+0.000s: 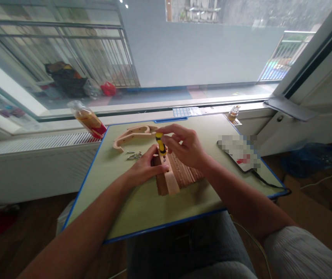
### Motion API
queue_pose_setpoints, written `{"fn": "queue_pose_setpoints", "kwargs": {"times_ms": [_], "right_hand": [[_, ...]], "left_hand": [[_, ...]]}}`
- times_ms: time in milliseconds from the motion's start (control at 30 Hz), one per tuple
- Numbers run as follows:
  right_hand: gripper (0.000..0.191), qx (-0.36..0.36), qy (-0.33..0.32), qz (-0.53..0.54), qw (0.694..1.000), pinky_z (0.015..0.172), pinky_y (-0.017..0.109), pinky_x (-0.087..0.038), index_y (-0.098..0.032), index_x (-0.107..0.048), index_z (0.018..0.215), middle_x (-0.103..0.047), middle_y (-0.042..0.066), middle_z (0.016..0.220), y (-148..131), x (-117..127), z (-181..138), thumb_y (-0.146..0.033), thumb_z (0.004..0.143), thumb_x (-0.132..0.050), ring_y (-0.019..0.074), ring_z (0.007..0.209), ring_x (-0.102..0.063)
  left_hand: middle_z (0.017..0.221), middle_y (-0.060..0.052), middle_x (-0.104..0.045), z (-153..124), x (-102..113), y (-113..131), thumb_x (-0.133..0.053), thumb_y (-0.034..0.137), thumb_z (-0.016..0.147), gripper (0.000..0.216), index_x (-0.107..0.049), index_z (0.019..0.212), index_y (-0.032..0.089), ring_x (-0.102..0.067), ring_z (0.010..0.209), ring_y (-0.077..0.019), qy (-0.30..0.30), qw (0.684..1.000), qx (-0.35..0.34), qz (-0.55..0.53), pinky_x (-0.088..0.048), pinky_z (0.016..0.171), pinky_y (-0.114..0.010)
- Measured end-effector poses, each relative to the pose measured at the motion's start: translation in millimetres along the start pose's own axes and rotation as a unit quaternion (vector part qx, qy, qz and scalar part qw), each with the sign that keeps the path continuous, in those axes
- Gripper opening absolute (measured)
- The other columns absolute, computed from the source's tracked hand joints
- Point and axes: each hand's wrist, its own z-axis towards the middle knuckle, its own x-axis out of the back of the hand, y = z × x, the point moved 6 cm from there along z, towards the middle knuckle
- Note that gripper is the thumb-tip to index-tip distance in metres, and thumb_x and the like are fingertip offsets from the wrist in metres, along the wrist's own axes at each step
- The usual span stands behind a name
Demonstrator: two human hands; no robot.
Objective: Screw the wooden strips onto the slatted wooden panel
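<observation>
A: ok so what are the hands up to?

B: The right hand point(185, 144) is gripping a screwdriver point(161, 148), fingers bending around the yellow-and-black handle. It's leaning a little off upright, tip pointing down at the wood bar point(173, 184). Whether the tip is biting into a screw is too small to tell.

A: and the left?

B: Left hand point(145, 166) is clamping the bar, thumb pressing on top. Fingertips are hiding along the far side, so I can't tell exactly where they're touching.

A: what's the bar sitting on?

B: It's lying on a ridged brown board point(189, 174), and the board is resting on the table point(137, 213) — pale green top, blue edge. Some tiny bits are showing on the board right of the bar, too small to make out.

A: anything else around?

B: Loose screws point(133, 156) are lying in a little pile just left of the hands. Curved wood pieces point(134, 135) are sitting behind those. A pouch point(238, 153) is lying over on the right, partly blurred, its dark strap trailing to the table's corner. A bottle point(89, 121) is leaning by the far left corner — radiator point(50, 166) running alongside.
</observation>
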Motion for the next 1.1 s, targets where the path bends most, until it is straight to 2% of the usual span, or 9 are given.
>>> {"fn": "queue_pose_setpoints", "kwargs": {"times_ms": [133,300,467,567,667,767,933,1000,1100], "right_hand": [[0.021,-0.012,0.003,0.028,1.0,0.056,0.026,-0.054,-0.019,-0.076,0.113,-0.079,0.004,0.105,1.4,1.9,1.1,-0.031,0.098,-0.071,0.0088,0.065,-0.062],[0.028,-0.027,-0.018,-0.007,0.999,0.054,0.024,-0.052,-0.024,-0.076,0.126,-0.076,0.004,0.118,3.9,1.8,1.4,-0.03,0.103,-0.062,0.0072,0.066,-0.061],[0.023,0.001,-0.017,-0.022,1.0,0.065,0.025,-0.057,-0.024,-0.077,0.121,-0.077,0.005,0.119,7.2,2.9,2.7,-0.031,0.105,-0.063,0.0122,0.084,-0.068],[0.023,0.0,0.008,-0.02,1.0,0.059,0.025,-0.053,-0.024,-0.076,0.119,-0.076,0.003,0.11,13.6,3.8,4.2,-0.038,0.101,-0.072,0.0097,0.073,-0.064],[0.025,-0.016,0.047,-0.008,0.999,0.052,0.024,-0.048,-0.022,-0.071,0.106,-0.074,0.0,0.101,20.4,5.3,4.7,-0.043,0.095,-0.081,0.0058,0.058,-0.055],[0.029,-0.025,0.066,-0.006,0.998,0.048,0.024,-0.045,-0.023,-0.067,0.102,-0.072,-0.002,0.097,23.2,5.5,4.3,-0.044,0.092,-0.084,0.0056,0.056,-0.052],[0.025,0.012,0.042,-0.033,0.998,0.054,0.025,-0.048,-0.023,-0.08,0.114,-0.081,0.004,0.109,12.9,4.4,4.2,-0.04,0.095,-0.08,0.0097,0.068,-0.06],[0.023,0.022,0.026,-0.035,0.999,0.056,0.027,-0.05,-0.022,-0.083,0.112,-0.083,0.004,0.11,7.0,5.6,3.7,-0.039,0.096,-0.078,0.0096,0.068,-0.061],[0.028,0.026,-0.022,-0.025,0.999,0.057,0.028,-0.053,-0.023,-0.083,0.123,-0.083,0.005,0.121,-1.0,5.8,2.5,-0.03,0.101,-0.068,0.0085,0.066,-0.064]], "left_hand": [[0.135,-0.007,-0.069,0.1,-0.2,-1.2,-0.086,0.053,0.086,0.069,-0.056,0.141,0.024,-0.068,0.123,-0.0325,0.0,1.0,0.0,-0.004,-0.059,0.099,-0.042],[0.131,-0.008,-0.071,-0.5,0.0,0.8,-0.087,0.053,0.085,0.069,-0.057,0.139,0.024,-0.07,0.121,-0.0327,0.002,1.0,0.006,-0.005,-0.06,0.096,-0.041],[0.125,-0.007,-0.072,-0.4,-1.2,4.4,-0.087,0.054,0.085,0.065,-0.059,0.134,0.023,-0.071,0.115,-0.0308,0.003,1.0,0.004,-0.01,-0.06,0.094,-0.04],[0.124,-0.006,-0.072,-0.4,-2.3,3.6,-0.087,0.053,0.085,0.064,-0.058,0.133,0.024,-0.072,0.114,-0.0301,-0.002,1.0,0.005,-0.021,-0.06,0.095,-0.04],[0.125,-0.006,-0.072,-0.8,-2.3,2.0,-0.087,0.052,0.087,0.063,-0.057,0.134,0.024,-0.071,0.116,-0.0295,-0.007,1.0,0.004,-0.023,-0.059,0.096,-0.04],[0.127,-0.006,-0.072,-1.2,-0.7,0.8,-0.087,0.053,0.086,0.067,-0.057,0.138,0.024,-0.071,0.117,-0.0299,-0.004,1.0,0.004,-0.011,-0.059,0.097,-0.04],[0.134,-0.007,-0.072,-1.0,0.2,0.3,-0.088,0.051,0.086,0.071,-0.056,0.144,0.025,-0.071,0.121,-0.0311,-0.001,1.0,-0.003,-0.017,-0.059,0.102,-0.042],[0.137,-0.008,-0.072,-0.5,-0.1,0.1,-0.088,0.05,0.085,0.072,-0.056,0.145,0.025,-0.071,0.124,-0.0321,0.001,1.0,-0.006,-0.021,-0.059,0.104,-0.042],[0.137,-0.009,-0.072,0.3,-0.7,-0.3,-0.088,0.051,0.085,0.072,-0.057,0.144,0.024,-0.071,0.125,-0.0337,0.002,1.0,-0.007,-0.018,-0.059,0.105,-0.044]]}}
